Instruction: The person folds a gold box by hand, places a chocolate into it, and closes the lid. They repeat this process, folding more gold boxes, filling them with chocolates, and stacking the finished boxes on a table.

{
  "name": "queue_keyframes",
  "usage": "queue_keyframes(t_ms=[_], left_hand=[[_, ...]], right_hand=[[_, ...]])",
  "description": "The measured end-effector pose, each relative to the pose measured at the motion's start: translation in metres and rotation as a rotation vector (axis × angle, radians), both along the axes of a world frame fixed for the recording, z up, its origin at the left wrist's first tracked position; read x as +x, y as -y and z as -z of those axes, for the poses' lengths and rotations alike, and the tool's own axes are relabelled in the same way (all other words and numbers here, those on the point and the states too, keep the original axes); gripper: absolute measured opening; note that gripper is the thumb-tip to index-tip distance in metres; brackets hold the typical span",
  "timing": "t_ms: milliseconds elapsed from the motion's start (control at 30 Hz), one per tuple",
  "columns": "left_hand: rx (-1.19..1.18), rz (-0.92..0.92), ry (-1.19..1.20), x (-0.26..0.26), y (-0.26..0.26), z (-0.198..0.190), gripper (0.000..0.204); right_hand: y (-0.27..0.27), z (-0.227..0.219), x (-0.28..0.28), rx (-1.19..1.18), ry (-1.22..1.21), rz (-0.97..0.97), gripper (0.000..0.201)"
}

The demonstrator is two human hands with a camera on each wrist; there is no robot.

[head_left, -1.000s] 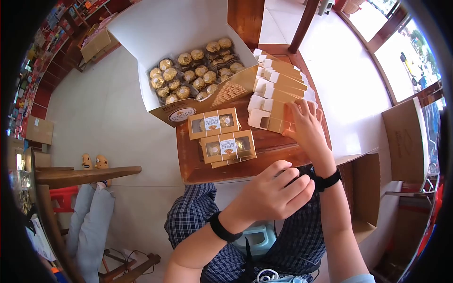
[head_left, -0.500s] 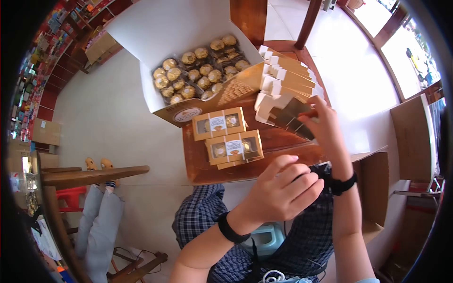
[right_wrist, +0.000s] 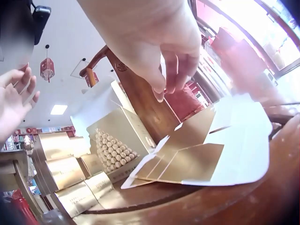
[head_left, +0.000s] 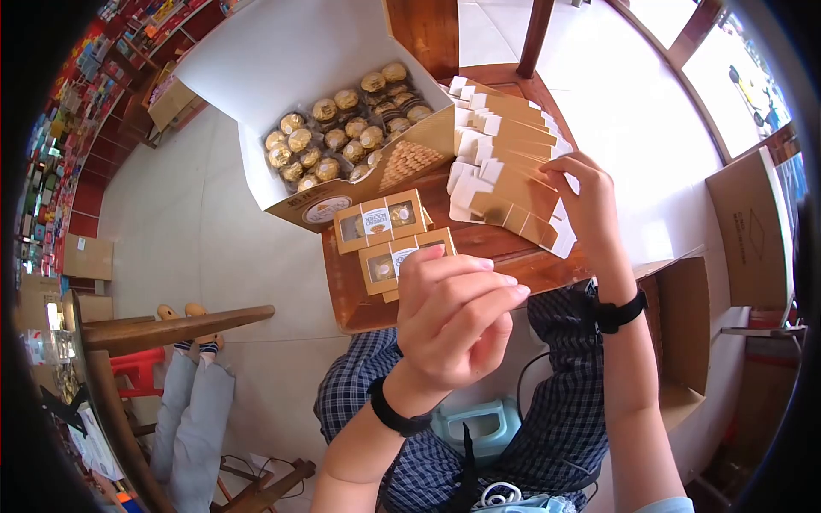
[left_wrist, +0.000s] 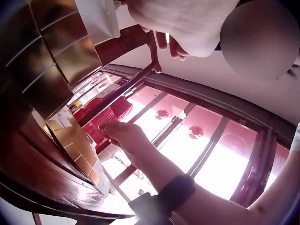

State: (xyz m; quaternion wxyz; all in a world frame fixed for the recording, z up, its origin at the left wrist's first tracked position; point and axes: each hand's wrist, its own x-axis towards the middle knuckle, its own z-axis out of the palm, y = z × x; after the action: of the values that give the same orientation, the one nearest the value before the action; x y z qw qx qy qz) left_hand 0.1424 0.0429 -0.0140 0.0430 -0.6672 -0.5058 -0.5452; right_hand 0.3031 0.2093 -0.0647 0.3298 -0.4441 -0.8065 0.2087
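My right hand (head_left: 588,192), fingers loosely bent, hovers at the right edge of the fanned gold carton blanks (head_left: 513,128). In the right wrist view a gap shows between thumb and fingers, with nothing held. Nearest below it lies an unfolded gold carton blank (head_left: 513,201) with white flaps, also seen as a gold-and-white sheet (right_wrist: 197,159). My left hand (head_left: 457,312) hangs in the air before the table edge, fingers relaxed and holding nothing. It partly hides a lower windowed chocolate gift box (head_left: 376,267); another gift box (head_left: 380,221) sits behind.
A large open carton (head_left: 316,201) of gold-wrapped chocolates (head_left: 329,141) stands at the back left of the wooden table (head_left: 479,248). A cardboard box (head_left: 684,333) stands right of my legs. Another person's legs (head_left: 197,419) are at the left, beside a wooden chair (head_left: 180,325).
Half a second ago my right hand held the front carton blank tilted up; now that blank lies down, let go. My left hand has moved left and its fingers have straightened.
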Motion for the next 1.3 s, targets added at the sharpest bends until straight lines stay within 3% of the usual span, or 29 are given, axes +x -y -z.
queue_keyframes(t_ms=[67,133,167,267,433,500,700,833,900,933,1000,1133,1200,1233,1267,1300], left_hand=[[-0.013,0.003,0.034,0.001,0.000,0.002,0.016],[-0.004,0.000,0.033,0.002,-0.002,0.005,0.017],[-0.008,0.005,0.036,0.003,-0.001,0.005,0.017],[-0.006,0.050,-0.025,0.006,0.001,0.007,0.016],[-0.021,0.056,-0.070,0.008,0.003,0.008,0.015],[-0.025,0.055,-0.078,0.007,0.004,0.007,0.015],[-0.039,0.065,-0.088,0.005,0.005,0.008,0.016],[-0.028,0.108,-0.071,0.008,0.002,0.010,0.016],[-0.025,0.107,-0.063,0.008,0.002,0.009,0.016],[-0.022,0.105,-0.054,0.008,0.001,0.008,0.017],[-0.005,0.100,-0.039,0.005,-0.001,0.007,0.019],[0.067,0.048,0.078,0.004,-0.004,0.006,0.023],[0.086,0.021,0.083,0.003,-0.002,0.007,0.020],[0.073,0.013,0.031,0.003,0.000,0.006,0.025],[0.061,0.004,-0.021,0.002,0.001,0.006,0.033],[0.066,0.002,-0.022,0.005,-0.001,0.006,0.033]], right_hand=[[0.006,-0.002,-0.001,-0.146,0.058,-0.029,0.030],[0.023,-0.002,-0.013,-0.113,0.188,-0.003,0.040],[0.019,0.024,-0.010,0.008,0.328,-0.084,0.054],[0.027,0.026,-0.017,0.029,0.456,-0.101,0.056],[0.026,0.030,-0.018,0.023,0.490,-0.072,0.056],[0.026,0.027,-0.019,-0.068,0.484,-0.105,0.063],[0.037,0.019,-0.018,-0.010,0.537,-0.157,0.077],[0.035,0.020,-0.017,-0.028,0.587,-0.147,0.063],[0.032,0.021,-0.016,0.012,0.496,-0.176,0.034],[0.030,0.019,-0.015,0.013,0.495,-0.176,0.034],[0.026,0.014,-0.012,-0.036,0.261,-0.244,0.014],[0.019,-0.003,-0.010,-0.228,0.167,-0.129,0.014],[0.012,-0.009,0.000,-0.445,-0.138,-0.028,0.019],[0.010,-0.019,0.006,-0.718,-0.261,-0.006,0.022],[0.012,-0.022,0.006,-0.712,-0.259,-0.010,0.022],[0.017,-0.024,0.005,-0.796,-0.467,-0.105,0.021]])
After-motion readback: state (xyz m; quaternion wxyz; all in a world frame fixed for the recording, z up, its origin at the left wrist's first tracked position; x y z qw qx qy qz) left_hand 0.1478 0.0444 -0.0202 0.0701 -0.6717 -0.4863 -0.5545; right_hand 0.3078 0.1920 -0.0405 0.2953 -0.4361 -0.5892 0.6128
